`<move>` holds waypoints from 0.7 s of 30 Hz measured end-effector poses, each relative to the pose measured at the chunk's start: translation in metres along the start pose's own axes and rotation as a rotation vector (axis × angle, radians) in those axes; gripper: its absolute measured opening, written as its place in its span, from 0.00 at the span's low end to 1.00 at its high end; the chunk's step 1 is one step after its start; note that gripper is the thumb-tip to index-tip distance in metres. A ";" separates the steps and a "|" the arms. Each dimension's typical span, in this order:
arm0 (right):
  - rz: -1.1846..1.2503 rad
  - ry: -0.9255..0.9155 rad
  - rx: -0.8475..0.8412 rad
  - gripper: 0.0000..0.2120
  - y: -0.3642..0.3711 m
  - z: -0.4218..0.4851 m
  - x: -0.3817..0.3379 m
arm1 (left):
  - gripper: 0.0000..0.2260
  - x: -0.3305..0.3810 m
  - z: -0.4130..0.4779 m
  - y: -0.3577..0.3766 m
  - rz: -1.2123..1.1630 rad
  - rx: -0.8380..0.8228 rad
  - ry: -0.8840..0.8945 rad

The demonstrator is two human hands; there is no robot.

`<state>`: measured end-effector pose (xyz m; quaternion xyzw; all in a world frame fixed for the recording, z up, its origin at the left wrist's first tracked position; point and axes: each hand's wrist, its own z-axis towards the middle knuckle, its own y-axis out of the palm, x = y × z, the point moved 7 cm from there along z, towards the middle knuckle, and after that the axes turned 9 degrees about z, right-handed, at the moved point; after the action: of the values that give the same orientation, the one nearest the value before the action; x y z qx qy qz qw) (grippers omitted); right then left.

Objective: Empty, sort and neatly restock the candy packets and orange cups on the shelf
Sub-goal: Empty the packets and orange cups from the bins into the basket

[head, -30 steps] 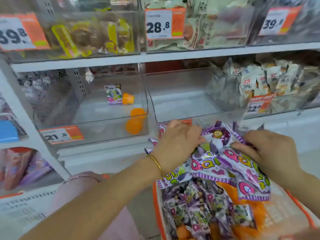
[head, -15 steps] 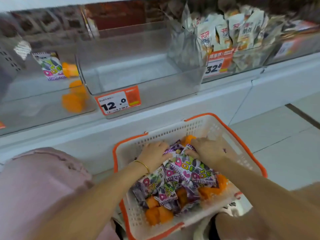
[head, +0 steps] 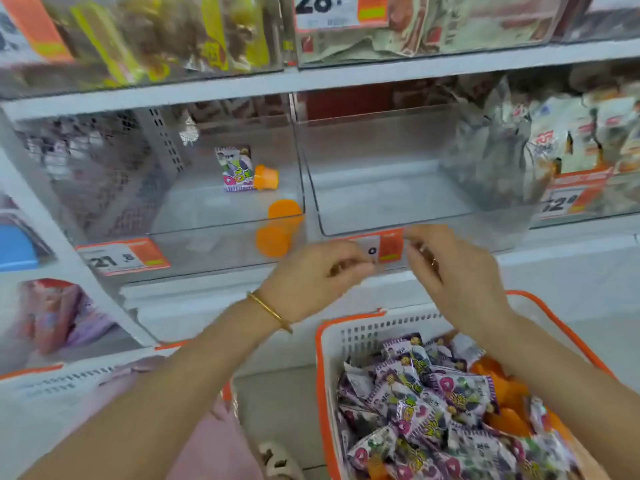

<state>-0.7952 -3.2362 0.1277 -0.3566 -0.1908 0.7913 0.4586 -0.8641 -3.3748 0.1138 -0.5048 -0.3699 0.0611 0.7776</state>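
While the basket (head: 350, 328) of candy packets (head: 433, 407) and orange cups (head: 504, 393) sits near right, left hand (head: 311, 277) and right hand (head: 455, 273) hover at the price tag (head: 390, 247), fingers loosely curled, empty.

Open-topped bin (head: 381, 194) beside orange cups (head: 278, 230)

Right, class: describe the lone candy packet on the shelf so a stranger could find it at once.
Find the clear bin with the 21.8 price tag. Near its back stands one purple-and-white candy packet, with an orange cup against its right side. Every other such packet lies in the basket below.
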 end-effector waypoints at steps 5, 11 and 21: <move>0.152 -0.079 -0.154 0.12 0.065 0.098 -0.085 | 0.04 -0.090 -0.005 -0.100 0.073 0.332 -0.233; -0.165 0.115 -0.846 0.19 0.188 0.163 -0.080 | 0.21 -0.188 0.026 -0.155 0.346 0.389 -0.390; -0.273 0.367 -1.143 0.30 0.258 0.150 -0.029 | 0.38 -0.268 0.124 -0.137 0.709 0.092 -0.379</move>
<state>-1.0485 -3.3886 0.0776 -0.6488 -0.5467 0.4237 0.3172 -1.1735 -3.4750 0.1168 -0.5457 -0.3063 0.4340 0.6481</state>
